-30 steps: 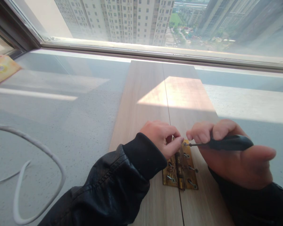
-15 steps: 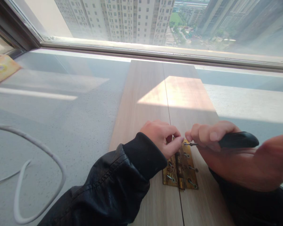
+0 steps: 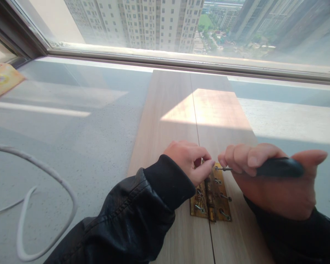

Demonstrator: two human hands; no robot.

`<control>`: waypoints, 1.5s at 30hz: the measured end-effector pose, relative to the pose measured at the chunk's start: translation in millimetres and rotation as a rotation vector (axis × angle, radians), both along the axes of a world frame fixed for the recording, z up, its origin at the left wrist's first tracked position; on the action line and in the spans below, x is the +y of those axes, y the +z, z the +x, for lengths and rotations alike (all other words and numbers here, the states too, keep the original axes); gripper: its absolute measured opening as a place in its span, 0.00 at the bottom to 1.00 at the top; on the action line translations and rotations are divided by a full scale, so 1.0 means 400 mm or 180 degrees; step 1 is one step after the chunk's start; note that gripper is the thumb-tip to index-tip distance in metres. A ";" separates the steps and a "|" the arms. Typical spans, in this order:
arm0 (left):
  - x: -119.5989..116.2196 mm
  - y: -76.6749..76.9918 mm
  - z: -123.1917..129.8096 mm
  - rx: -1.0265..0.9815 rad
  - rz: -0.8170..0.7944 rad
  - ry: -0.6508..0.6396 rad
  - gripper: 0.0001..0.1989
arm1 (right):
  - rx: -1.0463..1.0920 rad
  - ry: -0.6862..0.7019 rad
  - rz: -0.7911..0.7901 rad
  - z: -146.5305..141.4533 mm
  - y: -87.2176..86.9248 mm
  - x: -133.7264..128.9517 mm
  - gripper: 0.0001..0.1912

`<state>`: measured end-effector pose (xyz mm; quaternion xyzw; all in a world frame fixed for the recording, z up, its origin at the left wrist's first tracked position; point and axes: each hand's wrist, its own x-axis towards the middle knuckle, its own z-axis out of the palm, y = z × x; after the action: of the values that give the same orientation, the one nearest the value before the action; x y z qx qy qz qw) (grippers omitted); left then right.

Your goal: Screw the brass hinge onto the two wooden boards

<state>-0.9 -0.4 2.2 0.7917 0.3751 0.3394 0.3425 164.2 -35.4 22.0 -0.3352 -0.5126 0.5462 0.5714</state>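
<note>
A brass-coloured hinge [image 3: 206,198] lies across the seam between two pale wooden boards [image 3: 170,106]. Several screws stick up from its holes at a tilt. My right hand [image 3: 277,187] is closed around a screwdriver [image 3: 280,167] with a dark handle, its thumb pointing outward. The thin shaft runs left to a screw head [image 3: 216,168] at the hinge's upper right hole. Over the hinge's upper left part, my left hand [image 3: 188,161] is pinched, thumb and forefinger together beside that screw. Whatever sits between those fingertips is hidden.
Under the boards is a speckled white sill [image 3: 107,135]. A white cable [image 3: 68,190] loops at the left, and a yellowish packet [image 3: 4,80] sits at the far left. Beyond the boards runs the window frame [image 3: 165,64].
My right hand has turned on the screwdriver handle; the palm and thumb have shifted left and closed nearer around it. My left hand and the hinge hold still.
</note>
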 end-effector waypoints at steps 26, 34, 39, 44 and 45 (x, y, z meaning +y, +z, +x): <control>-0.002 -0.005 0.001 -0.0070 0.0042 0.0025 0.09 | -0.0172 -0.0160 -0.0020 0.000 0.001 0.006 0.24; -0.002 -0.006 0.002 -0.0043 0.0058 0.0031 0.10 | -0.0034 -0.0092 0.0081 -0.006 0.006 0.000 0.15; -0.002 -0.006 0.002 -0.0060 0.0063 0.0021 0.09 | 0.0003 -0.0239 0.0155 -0.006 0.010 -0.003 0.14; -0.001 -0.007 -0.001 -0.0055 0.0030 0.0017 0.09 | -0.0042 -0.0585 0.0174 -0.009 0.026 0.003 0.14; -0.001 -0.006 -0.001 -0.0049 0.0029 0.0015 0.09 | -0.0082 -0.0744 0.0199 -0.004 0.032 0.003 0.12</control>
<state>-1.2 -1.0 -0.3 0.7897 0.3728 0.3480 0.3410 162.4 -34.1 34.7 -0.3817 -0.4941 0.4552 0.6348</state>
